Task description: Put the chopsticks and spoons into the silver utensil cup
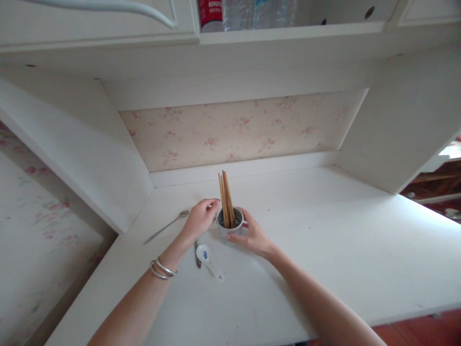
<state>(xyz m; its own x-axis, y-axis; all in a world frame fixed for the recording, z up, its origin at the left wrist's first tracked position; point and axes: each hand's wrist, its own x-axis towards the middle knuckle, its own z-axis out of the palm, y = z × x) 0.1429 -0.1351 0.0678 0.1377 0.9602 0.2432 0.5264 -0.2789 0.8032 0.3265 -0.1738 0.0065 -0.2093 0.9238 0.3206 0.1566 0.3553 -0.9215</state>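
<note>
A light metal mug [224,233] stands upright on the white desktop, with several wooden chopsticks [226,199] leaning in it. My right hand [250,234] wraps the mug from its right side, thumb across the front. Just left of the rim, my left hand [202,216] is closed, fingers curled together close to the chopsticks; whatever it may hold is hidden. Below it lies a white soup spoon [205,254] with a blue pattern. Beside that spoon is a dark, slim metal utensil [198,257], partly covered by the left hand and wrist. A long-handled metal spoon [165,228] rests farther left.
White side panels and a back wall with flowered paper [237,129] enclose the desktop [324,240]. Overhead, a shelf [288,34] holds clear plastic bottles [239,14] and a red package [211,12]. A brown shelf unit stands beyond the right panel.
</note>
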